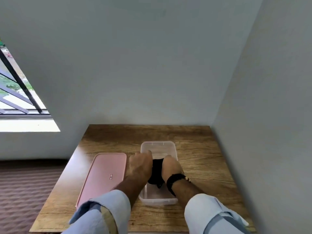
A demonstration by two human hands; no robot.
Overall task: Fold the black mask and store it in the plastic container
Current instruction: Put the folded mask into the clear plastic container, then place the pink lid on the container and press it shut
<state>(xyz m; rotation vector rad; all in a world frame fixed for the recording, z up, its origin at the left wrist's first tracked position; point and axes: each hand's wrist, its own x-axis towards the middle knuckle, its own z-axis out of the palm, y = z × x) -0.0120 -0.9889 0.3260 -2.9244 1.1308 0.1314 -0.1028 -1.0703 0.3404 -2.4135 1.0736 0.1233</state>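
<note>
Walls (152, 65): pale grey-white, meeting in a corner behind the tabletop's far right end.
Window (15, 92): at far left, dark bars across it, greenery outside.
Floor covering (22, 191): reddish-brown, ridged, left of the tabletop.
Tabletop (202, 157): wood-grain surface pushed into the wall corner; carries the lid and the container.
Lid (103, 174): pink, rectangular with rounded corners, lying flat just left of the container, a small mark near its middle.
Plastic container (158, 146): clear, rectangular, open at the top, standing near the middle of the tabletop.
Sleeves (108, 210): light blue, rolled back on both forearms.
Left hand (140, 168): over the container's left edge, palm down, fingers curled against the mask's left side.
Right hand (170, 168): inside the container, fingers curled against the mask's right side; the two hands press the cloth between them.
Black mask (157, 171): bunched dark cloth held between both hands, within the container's outline; whether it touches the bottom cannot be told.
Wristband (173, 179): black, on the right wrist, with a small gold piece.
</note>
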